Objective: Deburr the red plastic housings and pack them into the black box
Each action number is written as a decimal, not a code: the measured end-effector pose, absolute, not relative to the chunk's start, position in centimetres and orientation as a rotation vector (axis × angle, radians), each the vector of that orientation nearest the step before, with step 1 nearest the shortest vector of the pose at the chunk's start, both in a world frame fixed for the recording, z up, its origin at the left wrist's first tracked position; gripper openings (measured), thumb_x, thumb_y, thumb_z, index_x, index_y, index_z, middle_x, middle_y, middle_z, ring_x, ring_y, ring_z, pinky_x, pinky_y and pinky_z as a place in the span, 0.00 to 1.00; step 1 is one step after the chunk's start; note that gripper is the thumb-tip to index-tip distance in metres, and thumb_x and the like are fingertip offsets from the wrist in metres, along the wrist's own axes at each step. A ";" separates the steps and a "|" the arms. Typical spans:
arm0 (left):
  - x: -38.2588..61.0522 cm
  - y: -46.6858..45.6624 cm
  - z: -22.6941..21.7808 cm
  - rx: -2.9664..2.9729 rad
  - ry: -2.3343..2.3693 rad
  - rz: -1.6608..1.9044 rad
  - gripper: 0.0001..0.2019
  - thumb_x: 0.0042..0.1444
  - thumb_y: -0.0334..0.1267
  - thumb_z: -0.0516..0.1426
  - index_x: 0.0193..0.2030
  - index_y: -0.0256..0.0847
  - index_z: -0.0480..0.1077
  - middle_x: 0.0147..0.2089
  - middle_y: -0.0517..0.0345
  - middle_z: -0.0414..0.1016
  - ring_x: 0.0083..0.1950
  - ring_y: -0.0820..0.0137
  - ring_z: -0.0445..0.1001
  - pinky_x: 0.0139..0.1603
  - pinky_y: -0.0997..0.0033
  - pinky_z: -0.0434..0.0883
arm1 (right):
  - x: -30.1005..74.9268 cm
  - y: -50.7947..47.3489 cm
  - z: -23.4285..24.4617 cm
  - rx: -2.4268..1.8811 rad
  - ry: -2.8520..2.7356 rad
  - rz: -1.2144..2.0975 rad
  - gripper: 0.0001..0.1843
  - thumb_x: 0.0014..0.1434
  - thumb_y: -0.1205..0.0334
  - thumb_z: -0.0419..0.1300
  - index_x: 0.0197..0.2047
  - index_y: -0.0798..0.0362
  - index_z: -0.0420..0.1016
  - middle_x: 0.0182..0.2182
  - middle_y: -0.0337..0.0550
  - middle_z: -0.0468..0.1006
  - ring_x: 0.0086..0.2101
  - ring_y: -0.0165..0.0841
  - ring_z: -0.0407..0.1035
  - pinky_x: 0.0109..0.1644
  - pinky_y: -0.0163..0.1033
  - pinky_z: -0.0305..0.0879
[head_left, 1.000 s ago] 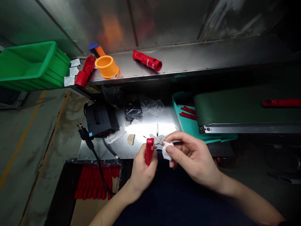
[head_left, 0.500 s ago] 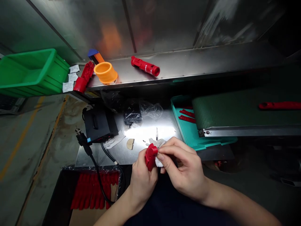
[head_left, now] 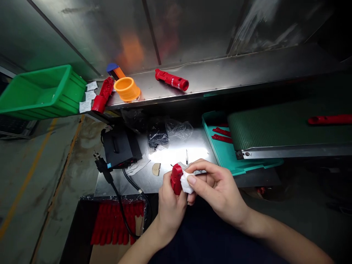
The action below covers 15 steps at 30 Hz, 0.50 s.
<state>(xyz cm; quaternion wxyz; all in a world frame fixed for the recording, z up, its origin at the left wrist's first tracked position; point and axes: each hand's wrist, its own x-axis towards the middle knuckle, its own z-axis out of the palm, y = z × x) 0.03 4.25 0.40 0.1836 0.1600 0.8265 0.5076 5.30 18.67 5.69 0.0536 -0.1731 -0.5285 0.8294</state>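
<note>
Held upright in my left hand (head_left: 172, 201) is a red plastic part (head_left: 176, 179), its lower end hidden by the fingers. My right hand (head_left: 220, 190) pinches a crumpled white cloth or tissue (head_left: 187, 182) between thumb and fingers, against the right side of the red part. Both hands are above the front edge of the metal table (head_left: 165, 187). Behind them on the table lie a thin pointed metal tool (head_left: 187, 157) and a small beige half-round piece (head_left: 156, 169).
A black box-shaped device (head_left: 121, 148) with a cable and plug (head_left: 101, 165) stands left. Below it, a carton (head_left: 77, 227) holds rows of red parts. Right are a teal tray (head_left: 220, 154) and green conveyor (head_left: 264, 128). The shelf (head_left: 220, 73) bears an orange ring (head_left: 127, 89).
My right thumb and fingers have shifted on the white cloth, and more of it shows beside the red part. My left hand keeps its hold. The whole view has shifted slightly.
</note>
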 end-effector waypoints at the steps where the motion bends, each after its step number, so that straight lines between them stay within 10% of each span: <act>1: 0.0 4.2 0.3 0.447 2.328 1.422 0.11 0.62 0.42 0.60 0.48 0.42 0.67 0.27 0.64 0.75 0.25 0.69 0.74 0.25 0.72 0.70 | 5.3 18.6 5.6 -0.531 -1.594 2.532 0.08 0.64 0.58 0.65 0.43 0.54 0.75 0.22 0.38 0.79 0.23 0.31 0.77 0.30 0.34 0.77; 8: 0.0 4.2 0.4 0.563 2.456 1.344 0.14 0.61 0.40 0.60 0.52 0.39 0.69 0.32 0.57 0.80 0.29 0.64 0.80 0.28 0.69 0.73 | 4.7 18.0 5.1 -0.568 -1.725 2.259 0.02 0.57 0.66 0.66 0.34 0.55 0.78 0.33 0.39 0.75 0.20 0.25 0.72 0.21 0.30 0.68; 15: 0.3 3.6 -0.4 0.765 2.573 1.398 0.13 0.60 0.35 0.62 0.51 0.39 0.69 0.33 0.57 0.81 0.28 0.65 0.80 0.28 0.70 0.74 | 4.5 18.8 5.7 -0.667 -1.796 2.260 0.01 0.49 0.68 0.64 0.28 0.55 0.76 0.24 0.34 0.70 0.16 0.24 0.66 0.15 0.28 0.55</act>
